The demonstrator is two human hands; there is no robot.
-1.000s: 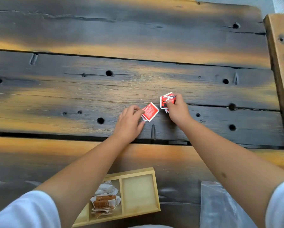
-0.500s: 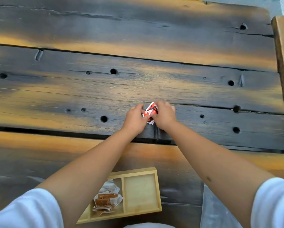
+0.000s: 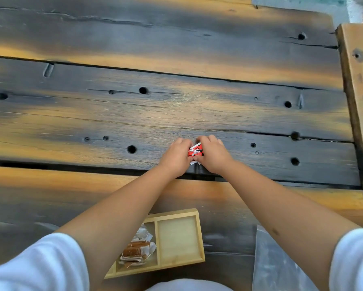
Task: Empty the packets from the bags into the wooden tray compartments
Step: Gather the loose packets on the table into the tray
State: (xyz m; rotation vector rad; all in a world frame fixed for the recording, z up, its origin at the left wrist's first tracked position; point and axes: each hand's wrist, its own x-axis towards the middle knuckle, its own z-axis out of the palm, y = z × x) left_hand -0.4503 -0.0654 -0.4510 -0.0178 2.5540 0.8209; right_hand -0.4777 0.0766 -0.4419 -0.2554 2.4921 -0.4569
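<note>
Your left hand (image 3: 177, 157) and right hand (image 3: 212, 156) pinch the red packets (image 3: 195, 153) together at 12 o'clock; the wooden tray (image 3: 177, 213) at 6 o'clock holds brown packets (image 3: 135, 249) in one compartment, the next empty.

plank table (image 3: 176, 106) | on it: wooden tray (image 3: 199, 234), clear bag (image 3: 271, 265)

A dark, weathered plank table (image 3: 176, 114) fills the view, streaked amber and pierced by round holes. A paler wooden beam (image 3: 360, 97) borders its right edge.
</note>
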